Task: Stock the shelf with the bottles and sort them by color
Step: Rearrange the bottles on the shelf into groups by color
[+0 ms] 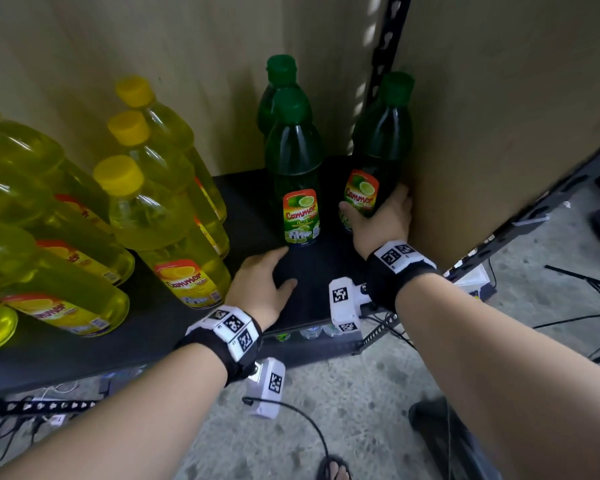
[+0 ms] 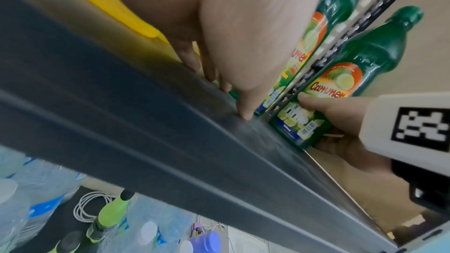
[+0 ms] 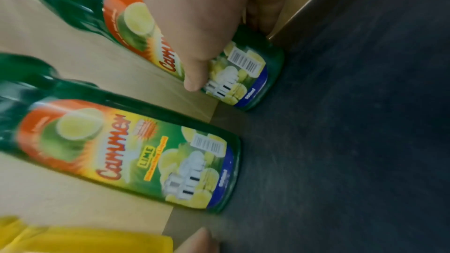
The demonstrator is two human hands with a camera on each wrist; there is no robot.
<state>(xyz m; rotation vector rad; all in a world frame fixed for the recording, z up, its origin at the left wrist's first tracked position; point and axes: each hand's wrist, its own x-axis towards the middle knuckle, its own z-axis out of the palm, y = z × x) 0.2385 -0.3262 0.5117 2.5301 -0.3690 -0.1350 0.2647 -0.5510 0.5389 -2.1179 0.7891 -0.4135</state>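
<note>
My right hand (image 1: 378, 216) grips the lower body of a green bottle (image 1: 381, 143) standing upright on the black shelf (image 1: 174, 327) by the right cardboard wall; the thumb (image 3: 194, 76) lies across its label. Two more green bottles stand left of it, one in front (image 1: 293, 168) and one behind (image 1: 279, 84). Several yellow bottles (image 1: 160, 216) fill the shelf's left side. My left hand (image 1: 264, 285) rests on the shelf with straight fingers between the yellow and green groups, holding nothing; its fingertips (image 2: 246, 114) touch the shelf surface.
A cardboard panel (image 1: 499, 116) closes the shelf's right side, another lines the back. A black perforated upright (image 1: 385, 46) stands in the corner. Water bottles (image 2: 29, 189) sit on the level below. Cables (image 1: 568, 320) and a sandalled foot (image 1: 333, 469) are on the concrete floor.
</note>
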